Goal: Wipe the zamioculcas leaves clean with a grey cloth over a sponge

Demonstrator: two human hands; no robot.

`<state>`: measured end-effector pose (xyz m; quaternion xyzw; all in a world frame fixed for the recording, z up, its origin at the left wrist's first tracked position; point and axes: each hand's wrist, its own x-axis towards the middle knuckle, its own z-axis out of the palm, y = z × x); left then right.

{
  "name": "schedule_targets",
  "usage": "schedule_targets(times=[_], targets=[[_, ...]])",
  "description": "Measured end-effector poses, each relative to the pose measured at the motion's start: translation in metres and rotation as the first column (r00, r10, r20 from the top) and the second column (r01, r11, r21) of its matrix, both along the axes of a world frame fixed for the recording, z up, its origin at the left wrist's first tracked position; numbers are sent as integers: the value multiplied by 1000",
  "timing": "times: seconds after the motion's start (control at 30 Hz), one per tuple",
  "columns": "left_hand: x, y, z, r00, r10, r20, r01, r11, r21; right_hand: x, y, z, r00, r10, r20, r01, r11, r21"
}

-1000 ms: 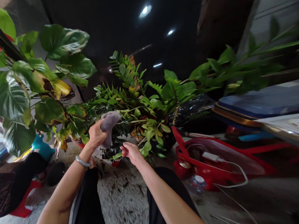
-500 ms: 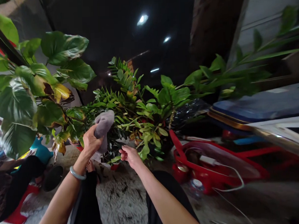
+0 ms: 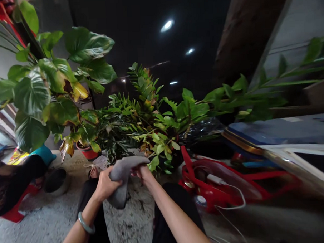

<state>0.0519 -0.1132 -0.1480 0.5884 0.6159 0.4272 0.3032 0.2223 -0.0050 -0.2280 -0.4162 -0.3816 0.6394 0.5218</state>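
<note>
A limp grey cloth (image 3: 120, 179) is gripped in my left hand (image 3: 107, 183), thumb over it and fingers closed, above the floor between my knees. One end of it stretches right, across the front of my right hand (image 3: 143, 173). That hand is curled, its fingertips partly behind the cloth; what they hold, if anything, is hidden. Just beyond both hands stands a dense plant with narrow dark leaves (image 3: 116, 138). To its right is a plant with light green leaves (image 3: 159, 146), close to my right hand.
A red bag (image 3: 205, 191) with a white cable stands at right, a plastic bottle (image 3: 201, 201) beside it. Behind lie stacked flat boards (image 3: 280, 129). On the left are a large-leaved plant (image 3: 32, 95), a red pot (image 3: 88, 152), a dark bowl (image 3: 55, 181) and a seated person (image 3: 16, 181).
My left hand has lowered with the cloth, which now spreads over toward my right hand. My right hand has stayed close to the plants. The view has shifted left.
</note>
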Motion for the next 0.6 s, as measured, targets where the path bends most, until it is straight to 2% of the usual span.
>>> schedule_targets(times=[0.07,0.13,0.2,0.27,0.4,0.47,0.6], targets=[[-2,-2,4,993,96,73,-100,993,64,4,-20,6,1000,-6,15,7,998,-64],[-4,-5,8,983,127,130,-142,984,110,7,-43,15,999,-3,-48,-4,988,-155],[-3,-9,10,974,146,176,-172,974,145,8,-69,26,996,-28,-83,12,983,-183],[0,-13,11,966,166,199,-198,968,155,6,-93,37,997,-26,-66,16,991,-136],[18,-17,9,953,167,252,-201,973,116,-6,-127,50,998,53,-12,-53,997,58],[29,-18,10,932,128,339,-166,983,84,-10,-133,50,998,63,30,-67,990,121],[43,-21,18,864,56,501,-99,993,61,-10,-129,47,992,-6,126,-13,989,149]])
